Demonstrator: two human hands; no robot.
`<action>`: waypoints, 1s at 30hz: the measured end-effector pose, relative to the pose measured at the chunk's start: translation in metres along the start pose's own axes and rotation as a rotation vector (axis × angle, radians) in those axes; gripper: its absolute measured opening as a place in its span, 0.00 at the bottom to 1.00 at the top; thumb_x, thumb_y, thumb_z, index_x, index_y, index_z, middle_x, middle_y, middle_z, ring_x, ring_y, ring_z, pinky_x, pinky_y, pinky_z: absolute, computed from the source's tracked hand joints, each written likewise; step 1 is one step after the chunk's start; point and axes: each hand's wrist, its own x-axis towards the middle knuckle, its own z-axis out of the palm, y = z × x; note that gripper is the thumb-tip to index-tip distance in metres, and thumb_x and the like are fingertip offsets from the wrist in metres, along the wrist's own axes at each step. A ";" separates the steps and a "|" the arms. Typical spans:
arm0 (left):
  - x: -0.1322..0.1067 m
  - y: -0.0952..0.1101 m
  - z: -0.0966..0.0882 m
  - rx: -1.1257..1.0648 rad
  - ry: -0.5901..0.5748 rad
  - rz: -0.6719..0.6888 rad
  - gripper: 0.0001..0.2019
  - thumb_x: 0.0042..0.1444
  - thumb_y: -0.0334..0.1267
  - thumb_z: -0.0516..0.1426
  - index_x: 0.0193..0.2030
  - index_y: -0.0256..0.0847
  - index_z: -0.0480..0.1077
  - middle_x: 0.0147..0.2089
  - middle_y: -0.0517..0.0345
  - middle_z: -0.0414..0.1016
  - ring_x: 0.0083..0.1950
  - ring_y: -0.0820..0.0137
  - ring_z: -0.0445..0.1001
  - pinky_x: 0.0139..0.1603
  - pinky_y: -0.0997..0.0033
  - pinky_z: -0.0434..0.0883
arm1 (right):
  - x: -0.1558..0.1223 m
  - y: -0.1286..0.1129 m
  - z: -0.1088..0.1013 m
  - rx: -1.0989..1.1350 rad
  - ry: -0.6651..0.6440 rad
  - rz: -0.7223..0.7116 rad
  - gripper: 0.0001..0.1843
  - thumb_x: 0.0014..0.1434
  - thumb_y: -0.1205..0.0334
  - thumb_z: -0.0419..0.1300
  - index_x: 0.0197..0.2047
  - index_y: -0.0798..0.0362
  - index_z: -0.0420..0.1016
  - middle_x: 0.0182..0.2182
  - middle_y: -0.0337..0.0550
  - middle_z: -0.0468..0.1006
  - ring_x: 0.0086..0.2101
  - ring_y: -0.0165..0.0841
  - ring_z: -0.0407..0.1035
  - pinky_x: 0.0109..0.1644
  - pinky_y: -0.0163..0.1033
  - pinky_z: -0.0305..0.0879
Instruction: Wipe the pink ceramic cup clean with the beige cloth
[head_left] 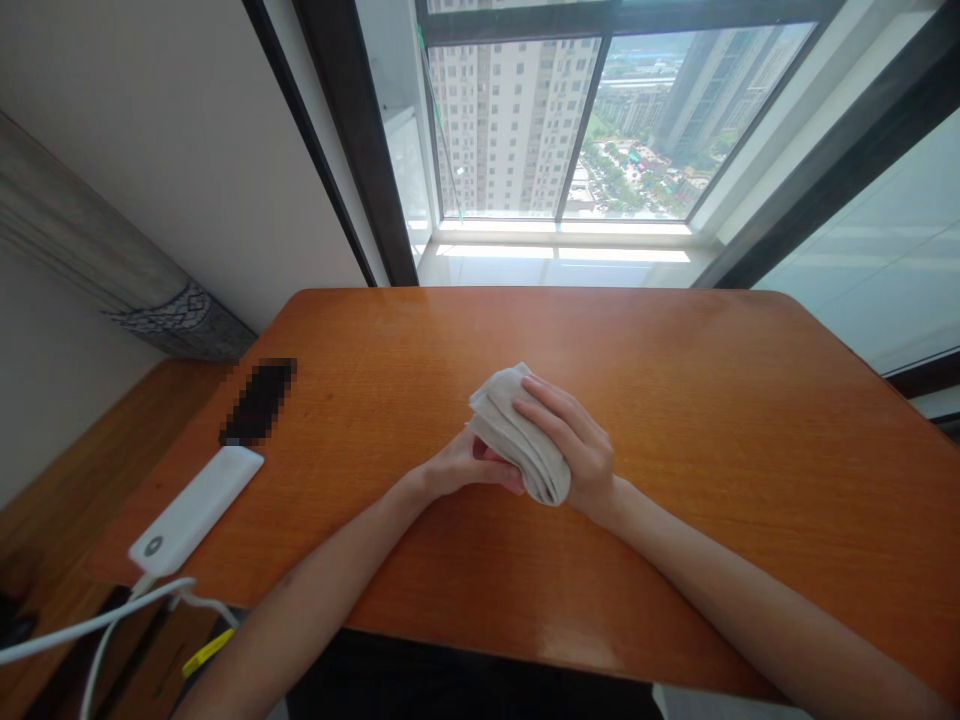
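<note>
A folded off-white cloth (504, 415) is held just above the middle of the orange wooden table (712, 420). My right hand (574, 445) wraps over its top and right side, fingers closed round the bundle. From the left, my left hand (461, 465) pinches the lower edge of the same cloth, its fingertips partly hidden beneath the fabric.
A white power bank (196, 508) lies near the table's left front corner, white cables (97, 620) running off it. A dark blurred object (259, 400) lies just beyond it. A large window (570, 120) stands behind the table. A lower wooden surface (82, 470) sits at the left.
</note>
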 end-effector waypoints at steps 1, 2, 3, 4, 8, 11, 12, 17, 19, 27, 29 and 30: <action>0.001 -0.001 -0.001 -0.021 -0.008 0.004 0.26 0.50 0.52 0.76 0.47 0.37 0.78 0.41 0.52 0.83 0.43 0.59 0.81 0.49 0.54 0.81 | 0.001 0.000 0.000 0.028 -0.002 0.042 0.36 0.71 0.51 0.68 0.78 0.44 0.67 0.73 0.54 0.71 0.68 0.54 0.72 0.71 0.61 0.74; 0.001 -0.002 -0.003 -0.040 0.002 0.022 0.27 0.49 0.51 0.76 0.50 0.37 0.78 0.43 0.51 0.83 0.45 0.57 0.82 0.51 0.53 0.81 | 0.001 0.001 0.001 0.056 -0.004 0.093 0.35 0.71 0.52 0.68 0.77 0.44 0.68 0.73 0.54 0.71 0.68 0.52 0.72 0.72 0.60 0.74; 0.002 -0.003 -0.004 -0.046 0.027 0.054 0.31 0.47 0.50 0.77 0.54 0.38 0.78 0.47 0.49 0.83 0.50 0.54 0.82 0.57 0.50 0.80 | 0.001 0.003 0.002 0.082 -0.002 0.150 0.33 0.71 0.53 0.67 0.76 0.44 0.69 0.72 0.54 0.72 0.67 0.51 0.73 0.72 0.58 0.73; 0.003 -0.003 -0.005 -0.040 0.061 0.092 0.36 0.45 0.48 0.78 0.59 0.40 0.76 0.54 0.47 0.83 0.58 0.50 0.80 0.64 0.48 0.76 | 0.000 0.007 0.004 0.109 0.002 0.213 0.30 0.72 0.55 0.66 0.75 0.44 0.70 0.71 0.53 0.74 0.67 0.50 0.74 0.71 0.57 0.74; 0.004 -0.005 -0.008 -0.051 0.150 0.171 0.49 0.42 0.45 0.79 0.72 0.47 0.68 0.74 0.46 0.71 0.78 0.42 0.64 0.79 0.43 0.61 | -0.006 0.027 0.013 0.241 -0.018 0.456 0.25 0.71 0.60 0.62 0.69 0.48 0.76 0.61 0.49 0.84 0.59 0.45 0.81 0.65 0.50 0.78; 0.003 -0.004 -0.008 -0.047 0.123 0.143 0.50 0.43 0.45 0.78 0.74 0.47 0.65 0.75 0.44 0.69 0.78 0.40 0.64 0.79 0.41 0.61 | -0.010 0.034 0.017 0.291 -0.027 0.522 0.25 0.69 0.60 0.63 0.68 0.50 0.77 0.60 0.49 0.85 0.57 0.45 0.82 0.62 0.49 0.80; 0.003 -0.003 -0.007 -0.022 0.113 0.138 0.51 0.44 0.45 0.78 0.75 0.48 0.64 0.76 0.44 0.68 0.79 0.40 0.62 0.79 0.41 0.60 | -0.010 0.033 0.017 0.289 -0.012 0.522 0.25 0.69 0.60 0.64 0.68 0.50 0.77 0.61 0.49 0.85 0.57 0.45 0.82 0.63 0.49 0.79; 0.001 0.004 -0.005 0.086 0.077 0.115 0.54 0.48 0.52 0.76 0.80 0.49 0.59 0.80 0.45 0.61 0.83 0.40 0.53 0.83 0.39 0.52 | -0.009 0.015 0.015 0.186 0.087 0.414 0.26 0.72 0.60 0.63 0.71 0.43 0.74 0.66 0.48 0.80 0.63 0.45 0.77 0.70 0.53 0.75; 0.001 0.003 -0.006 0.085 0.075 0.106 0.53 0.49 0.54 0.75 0.79 0.48 0.59 0.80 0.44 0.61 0.83 0.39 0.54 0.83 0.38 0.53 | -0.008 0.007 0.012 0.125 0.096 0.334 0.28 0.73 0.60 0.62 0.74 0.40 0.72 0.69 0.48 0.77 0.66 0.47 0.74 0.72 0.56 0.73; 0.003 -0.004 -0.001 -0.030 0.055 -0.017 0.38 0.44 0.48 0.79 0.59 0.42 0.72 0.53 0.50 0.81 0.55 0.53 0.80 0.55 0.54 0.79 | -0.010 0.007 0.005 -0.069 0.033 0.043 0.34 0.74 0.57 0.63 0.79 0.38 0.64 0.75 0.47 0.68 0.69 0.54 0.70 0.71 0.64 0.74; 0.003 -0.005 -0.001 -0.040 0.097 0.018 0.38 0.41 0.48 0.80 0.57 0.41 0.73 0.52 0.51 0.81 0.54 0.55 0.79 0.54 0.57 0.79 | -0.012 0.010 0.006 -0.148 0.035 -0.020 0.35 0.73 0.56 0.64 0.79 0.37 0.64 0.75 0.45 0.68 0.72 0.57 0.65 0.76 0.70 0.66; 0.003 -0.006 -0.002 -0.040 0.115 0.031 0.37 0.40 0.49 0.80 0.55 0.40 0.74 0.51 0.51 0.81 0.53 0.56 0.80 0.53 0.59 0.79 | -0.012 0.010 0.006 -0.194 0.042 -0.051 0.36 0.72 0.55 0.65 0.79 0.36 0.64 0.75 0.44 0.69 0.73 0.58 0.63 0.78 0.74 0.60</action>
